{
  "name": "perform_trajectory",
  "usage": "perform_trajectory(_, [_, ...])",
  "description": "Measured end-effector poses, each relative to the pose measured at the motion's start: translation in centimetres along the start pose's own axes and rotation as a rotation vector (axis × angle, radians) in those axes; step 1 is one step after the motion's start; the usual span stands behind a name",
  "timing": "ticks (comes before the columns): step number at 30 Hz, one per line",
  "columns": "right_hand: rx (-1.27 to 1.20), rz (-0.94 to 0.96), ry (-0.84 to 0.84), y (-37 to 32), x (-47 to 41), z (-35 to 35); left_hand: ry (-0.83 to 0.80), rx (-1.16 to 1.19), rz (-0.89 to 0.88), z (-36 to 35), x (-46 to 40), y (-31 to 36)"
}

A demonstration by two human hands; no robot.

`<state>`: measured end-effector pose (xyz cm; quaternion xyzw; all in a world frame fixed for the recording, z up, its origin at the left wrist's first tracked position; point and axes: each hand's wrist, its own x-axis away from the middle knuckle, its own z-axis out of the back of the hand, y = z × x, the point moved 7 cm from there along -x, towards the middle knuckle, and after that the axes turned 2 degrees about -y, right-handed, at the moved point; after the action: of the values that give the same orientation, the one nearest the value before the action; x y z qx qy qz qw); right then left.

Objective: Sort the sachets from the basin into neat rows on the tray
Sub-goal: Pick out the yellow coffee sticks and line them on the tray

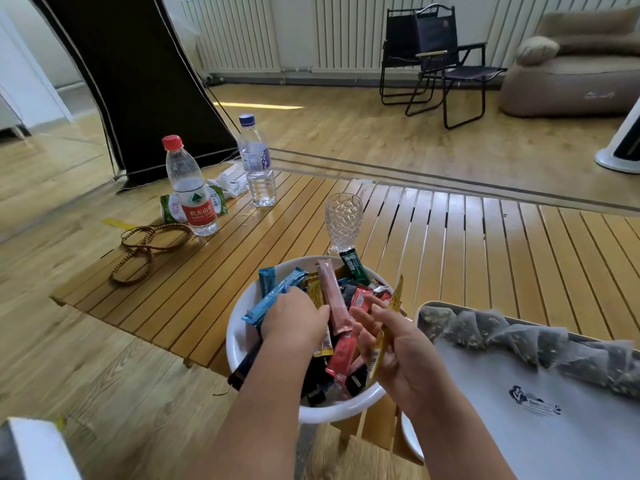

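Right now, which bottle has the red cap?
The nearer bottle, beside the beads. Its cap and label are red; the farther bottle has a blue cap.

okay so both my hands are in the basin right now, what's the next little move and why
Probably carry the yellow sachet in your right hand across to the tray and start a row: only mesh tea bags line its far edge.

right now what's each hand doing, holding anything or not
Left hand: down among the sachets in the basin; cannot tell whether it grips one.
Right hand: closed on a yellow sachet, held over the basin.
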<state>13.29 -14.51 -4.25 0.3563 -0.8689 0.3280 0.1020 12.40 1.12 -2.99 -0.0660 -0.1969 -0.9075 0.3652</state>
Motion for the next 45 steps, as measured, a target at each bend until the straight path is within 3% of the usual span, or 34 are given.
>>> perform_trajectory(7, [-0.053, -0.042, -0.003, 0.4, 0.1, -0.2, 0.037, -0.047, 0.001, -0.1, -0.3, 1.1])
perform_trajectory(11, [-0.061, -0.050, -0.017, 0.2, 0.2, -0.2, 0.073, 0.153, -0.038, 2.0, 0.4, 0.6])
perform_trajectory(14, [-0.040, -0.043, -0.028, 0.1, 0.3, -0.1, 0.117, 0.312, -0.164, 4.9, 2.0, 1.0])
perform_trajectory(18, [0.027, -0.001, -0.043, -0.4, 0.6, -0.3, -0.133, 0.590, -0.365, 5.6, 4.2, 3.3])
perform_trajectory(19, [0.057, 0.006, -0.040, -0.5, 0.6, -0.2, -0.118, 0.590, -0.380, 5.8, 4.3, 3.5])
perform_trajectory(22, [0.119, -0.027, 0.018, -0.2, 0.1, 0.8, 0.190, 0.397, -0.294, 6.8, 2.3, 2.1])
perform_trajectory(24, [0.130, -0.085, 0.063, 0.3, -0.2, 1.5, 0.306, 0.301, -0.235, 6.2, 0.2, 0.9])
perform_trajectory(33, [0.101, -0.076, 0.060, 0.6, -0.6, 1.9, 0.272, 0.074, -0.246, 0.3, -5.1, 1.8])
perform_trajectory(45, [0.060, -0.054, 0.098, 0.6, -1.3, 2.5, 0.391, 0.183, -0.234, 0.9, -4.9, 2.1])
